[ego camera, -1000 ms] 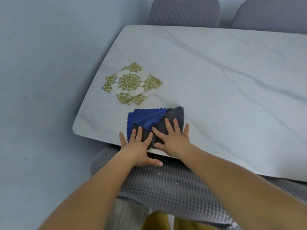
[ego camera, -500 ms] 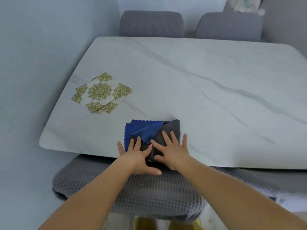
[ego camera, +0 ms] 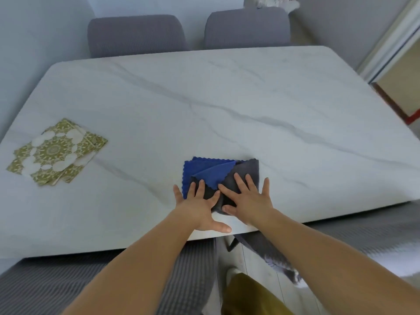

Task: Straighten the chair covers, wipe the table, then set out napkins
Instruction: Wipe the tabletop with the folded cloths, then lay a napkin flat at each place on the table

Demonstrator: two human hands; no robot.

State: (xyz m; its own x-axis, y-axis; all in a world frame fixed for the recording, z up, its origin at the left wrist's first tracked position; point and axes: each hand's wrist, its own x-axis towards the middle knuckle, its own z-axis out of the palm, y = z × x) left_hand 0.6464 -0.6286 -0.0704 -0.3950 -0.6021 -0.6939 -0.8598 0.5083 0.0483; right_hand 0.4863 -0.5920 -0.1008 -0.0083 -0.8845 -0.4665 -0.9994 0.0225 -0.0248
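Note:
A folded blue and dark grey cleaning cloth (ego camera: 218,172) lies on the white marble table (ego camera: 227,114) near its front edge. My left hand (ego camera: 198,206) and my right hand (ego camera: 247,200) both press flat on the cloth's near part, fingers spread, thumbs on the tabletop. A stack of green and white patterned napkins (ego camera: 56,153) rests at the table's left side, well apart from my hands.
Two chairs with grey covers stand at the far side, one at left (ego camera: 136,35) and one at right (ego camera: 247,28). A grey covered chair (ego camera: 68,283) sits below the near edge at the left. A doorway (ego camera: 400,71) opens at the right.
The view has shifted right and back, so the napkins now sit farther left and the cloth lies deeper onto the table. Both hands stay flat on the cloth.

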